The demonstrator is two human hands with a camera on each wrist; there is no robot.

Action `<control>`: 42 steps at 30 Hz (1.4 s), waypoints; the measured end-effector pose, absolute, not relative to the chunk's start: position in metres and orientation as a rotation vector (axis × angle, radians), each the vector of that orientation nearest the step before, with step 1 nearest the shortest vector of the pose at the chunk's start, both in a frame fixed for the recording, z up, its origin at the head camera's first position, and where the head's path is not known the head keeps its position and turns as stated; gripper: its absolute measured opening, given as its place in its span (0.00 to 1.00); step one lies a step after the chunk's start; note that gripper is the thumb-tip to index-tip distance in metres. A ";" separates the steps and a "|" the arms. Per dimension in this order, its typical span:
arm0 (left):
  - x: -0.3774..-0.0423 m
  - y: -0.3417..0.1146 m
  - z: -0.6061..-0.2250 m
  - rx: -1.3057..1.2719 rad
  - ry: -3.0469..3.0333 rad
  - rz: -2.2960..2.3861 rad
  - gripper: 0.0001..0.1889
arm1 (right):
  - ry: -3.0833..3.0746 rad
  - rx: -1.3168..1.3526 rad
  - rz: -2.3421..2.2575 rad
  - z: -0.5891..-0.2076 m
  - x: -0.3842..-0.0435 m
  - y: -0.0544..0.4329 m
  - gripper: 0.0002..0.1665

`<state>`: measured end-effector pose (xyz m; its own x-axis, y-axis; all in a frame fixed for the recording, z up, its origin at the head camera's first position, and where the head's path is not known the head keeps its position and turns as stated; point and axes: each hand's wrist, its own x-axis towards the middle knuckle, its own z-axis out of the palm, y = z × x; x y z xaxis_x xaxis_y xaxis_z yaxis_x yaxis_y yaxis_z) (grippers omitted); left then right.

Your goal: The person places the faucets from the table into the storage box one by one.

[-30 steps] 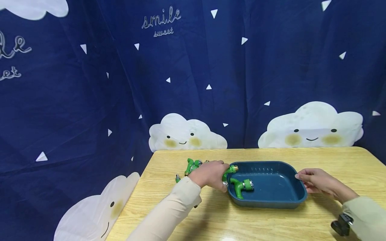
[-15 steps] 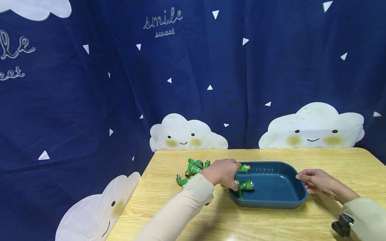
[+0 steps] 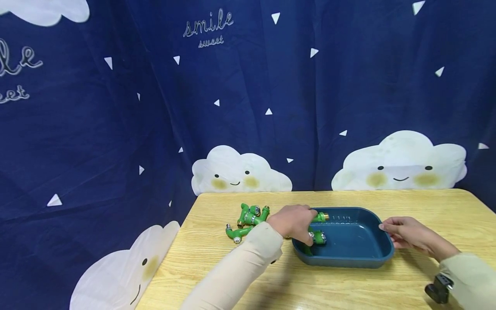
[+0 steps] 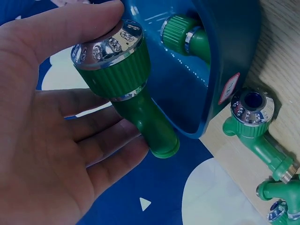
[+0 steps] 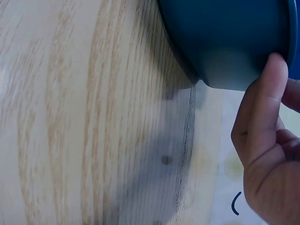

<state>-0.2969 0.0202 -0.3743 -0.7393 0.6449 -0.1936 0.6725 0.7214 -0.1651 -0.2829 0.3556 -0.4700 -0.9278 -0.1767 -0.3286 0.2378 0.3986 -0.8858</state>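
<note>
Left wrist view: our left hand (image 4: 51,145) pinches a green tap (image 4: 124,79) by its knob

We hold the tap with its chrome cap (image 4: 105,49) toward 11 o'clock and its plain tail (image 4: 161,140) toward 5 o'clock; our thumb lies against the cap and our fingers stretch behind the body. In the head view, this grip is at the 9 o'clock end of the blue tray (image 3: 345,261); whether the tap touches the tray, we cannot tell. Our right hand (image 3: 412,234) pinches the tray's wall at 3 o'clock. A second tap (image 3: 319,237) lies inside the tray, at about 4 o'clock from our left hand, and loose taps (image 3: 252,218) lie on the counter (image 3: 329,288) out toward 9 o'clock.

We judge the held tap stiff, fairly light and hard to break. Its cap looks slick, so the ribbed green band just below seems the surer hold; the smooth neck may let it twist. The knob looks bulkiest, so the weight probably sits there. The tray seems rigid and smooth, best held at its rim.
</note>
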 end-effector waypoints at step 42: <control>-0.300 0.065 -0.393 1.007 2.769 -0.336 0.30 | 2.260 0.050 -1.559 -0.473 -0.285 0.356 0.18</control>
